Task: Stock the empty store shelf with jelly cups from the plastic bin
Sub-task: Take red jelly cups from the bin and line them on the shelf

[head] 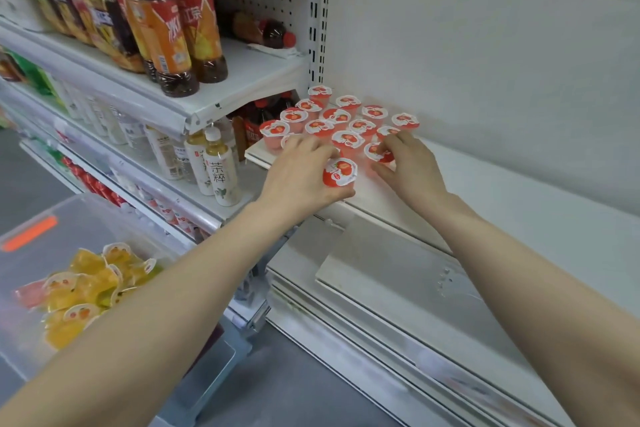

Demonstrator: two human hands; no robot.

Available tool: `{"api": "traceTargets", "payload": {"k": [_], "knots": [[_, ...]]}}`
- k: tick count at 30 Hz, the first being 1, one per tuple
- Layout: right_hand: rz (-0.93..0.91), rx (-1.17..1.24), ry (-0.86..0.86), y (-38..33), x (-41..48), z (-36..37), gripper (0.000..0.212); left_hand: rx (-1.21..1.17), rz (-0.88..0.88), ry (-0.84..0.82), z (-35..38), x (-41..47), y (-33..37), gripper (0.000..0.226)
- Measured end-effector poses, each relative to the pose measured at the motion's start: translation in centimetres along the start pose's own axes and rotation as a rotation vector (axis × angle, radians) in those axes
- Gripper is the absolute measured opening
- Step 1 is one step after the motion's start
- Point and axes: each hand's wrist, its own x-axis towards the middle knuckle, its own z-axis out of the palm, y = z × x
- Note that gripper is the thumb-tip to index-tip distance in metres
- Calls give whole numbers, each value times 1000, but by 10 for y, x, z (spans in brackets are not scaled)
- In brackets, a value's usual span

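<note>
Several red strawberry jelly cups [337,116] stand in rows at the left end of the white shelf [502,194]. My left hand [301,173] grips one red jelly cup [341,172] at the shelf's front edge, its lid tilted toward me. My right hand [410,161] pinches another red jelly cup [375,151] standing on the shelf beside the rows. Lower left, the clear plastic bin [41,253] holds several yellow jelly cups [86,284].
Left of the shelf stand racks of tea bottles [166,21] above and pale drink bottles [221,170] below. A slotted white upright [318,10] divides the bays. A lower white shelf [398,288] juts out beneath my arms.
</note>
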Motion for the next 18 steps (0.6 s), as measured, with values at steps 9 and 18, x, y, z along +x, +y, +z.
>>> {"api": "traceTargets", "payload": {"k": [9, 18], "knots": [[-150, -155, -42, 15, -2, -16, 35, 90, 10, -4, 22, 29, 23, 65], [-206, -194, 10, 30, -4, -39, 38, 130, -6, -15, 38, 29, 25, 63]]}}
